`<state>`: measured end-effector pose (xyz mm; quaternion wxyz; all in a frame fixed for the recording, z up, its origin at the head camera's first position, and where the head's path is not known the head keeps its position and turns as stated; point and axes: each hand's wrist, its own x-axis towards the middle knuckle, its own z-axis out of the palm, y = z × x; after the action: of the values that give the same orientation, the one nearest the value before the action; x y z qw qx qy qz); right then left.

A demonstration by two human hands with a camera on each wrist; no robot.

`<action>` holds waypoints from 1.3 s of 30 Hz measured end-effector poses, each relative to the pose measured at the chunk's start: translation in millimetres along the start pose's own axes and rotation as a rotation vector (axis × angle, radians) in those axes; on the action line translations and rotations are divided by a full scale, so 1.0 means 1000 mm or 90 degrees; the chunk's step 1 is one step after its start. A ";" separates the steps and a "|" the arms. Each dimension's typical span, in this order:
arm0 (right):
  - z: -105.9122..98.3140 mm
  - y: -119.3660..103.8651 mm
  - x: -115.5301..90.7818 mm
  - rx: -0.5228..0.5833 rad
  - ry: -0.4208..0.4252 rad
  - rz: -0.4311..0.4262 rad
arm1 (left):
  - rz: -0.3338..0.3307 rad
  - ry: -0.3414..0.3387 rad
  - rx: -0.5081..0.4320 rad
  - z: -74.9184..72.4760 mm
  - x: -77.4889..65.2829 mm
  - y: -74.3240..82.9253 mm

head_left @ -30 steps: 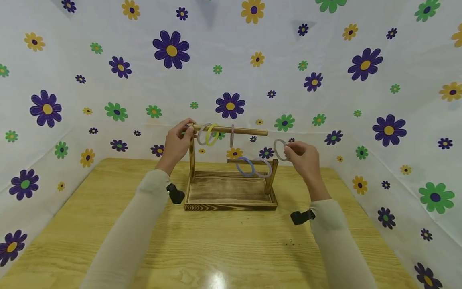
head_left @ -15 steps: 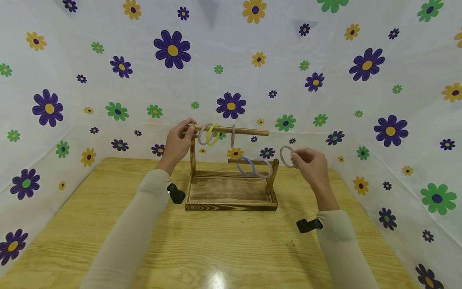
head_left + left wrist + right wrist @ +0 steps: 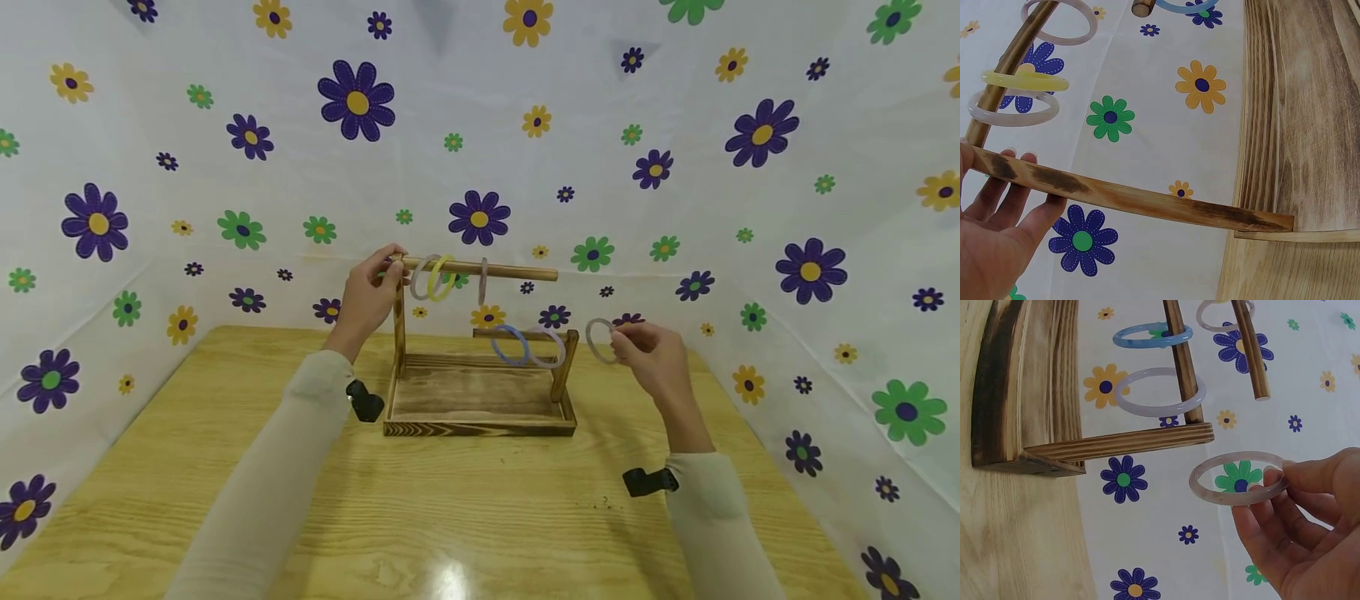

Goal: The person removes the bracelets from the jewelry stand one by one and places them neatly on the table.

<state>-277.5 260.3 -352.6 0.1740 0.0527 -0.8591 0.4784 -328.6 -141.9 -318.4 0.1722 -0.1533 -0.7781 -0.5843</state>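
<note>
My left hand [image 3: 367,292] grips the top of the left post [image 3: 1085,184] of a wooden bangle stand, its fingertips behind the post. On the stand's upper rod [image 3: 517,272] hang a yellow bangle [image 3: 1029,81] and two pale bangles, one close beside the yellow and one nearer the middle. The lower rod carries a blue bangle [image 3: 1141,343] and a lavender bangle [image 3: 1160,411]. Off to the right of the stand, my right hand [image 3: 651,354] pinches a pale greyish bangle [image 3: 1229,498] by its edge between thumb and fingers, apart from both rods.
The stand's tray base [image 3: 480,430] rests on a light wooden table [image 3: 450,508]. A white flowered cloth [image 3: 675,75] surrounds the table at the back and both sides. Small dark specks [image 3: 603,502] lie on the table at the right.
My right hand has moved right and downward with the pale bangle, away from the upper rod's free end. The left hand and the stand have stayed in place.
</note>
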 end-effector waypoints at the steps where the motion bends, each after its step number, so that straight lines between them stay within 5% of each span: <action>1: 0.000 0.001 -0.001 -0.002 -0.003 0.001 | -0.002 0.000 -0.001 0.000 0.000 -0.001; 13: 0.001 0.013 -0.017 -0.005 -0.016 0.011 | -0.017 -0.010 -0.014 0.000 0.000 -0.001; 24: -0.001 0.025 -0.021 -0.008 -0.006 0.022 | 0.001 0.003 -0.008 0.002 0.015 -0.039; 39: -0.006 0.048 -0.025 0.007 -0.004 0.059 | 0.008 0.013 0.011 0.002 0.014 -0.040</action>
<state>-265.4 288.9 -397.0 0.1485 0.0153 -0.8584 0.4908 -359.3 -150.4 -346.9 0.1851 -0.1508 -0.7805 -0.5778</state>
